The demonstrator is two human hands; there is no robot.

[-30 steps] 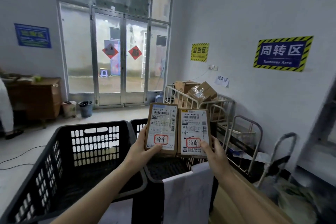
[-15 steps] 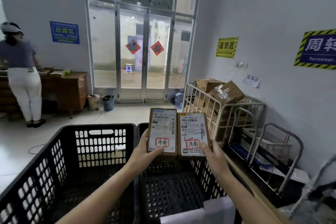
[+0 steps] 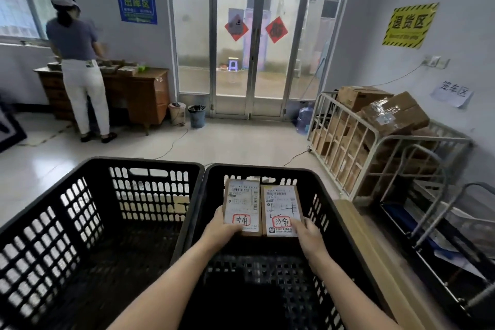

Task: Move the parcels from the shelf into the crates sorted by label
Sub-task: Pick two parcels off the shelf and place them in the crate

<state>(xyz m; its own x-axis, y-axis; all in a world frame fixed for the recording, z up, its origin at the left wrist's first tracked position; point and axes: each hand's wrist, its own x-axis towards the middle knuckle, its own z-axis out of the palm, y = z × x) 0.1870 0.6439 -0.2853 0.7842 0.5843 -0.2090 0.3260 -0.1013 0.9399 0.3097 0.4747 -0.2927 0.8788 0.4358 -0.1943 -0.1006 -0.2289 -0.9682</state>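
Now that both arms have dipped, the left hand (image 3: 222,233) grips one flat brown cardboard parcel (image 3: 242,205) and the right hand (image 3: 308,239) grips its twin parcel (image 3: 281,209). They sit side by side, down between the walls of the black plastic crate (image 3: 325,211) under the hands. Their red stamps match, so this crate looks right, and letting go seems next.

Lower corners of left parcel (image 3: 242,207) and right parcel (image 3: 281,210) covered by left grip (image 3: 222,230) and right grip (image 3: 309,236); fingers beneath hidden. Fine label print blurred, not readable. Left crate (image 3: 144,162) cut off at left and bottom edges; right crate (image 3: 257,168) cut off at bottom edge. Items on far counter (image 3: 144,88) blurred, partly hidden by standing person (image 3: 80,67).
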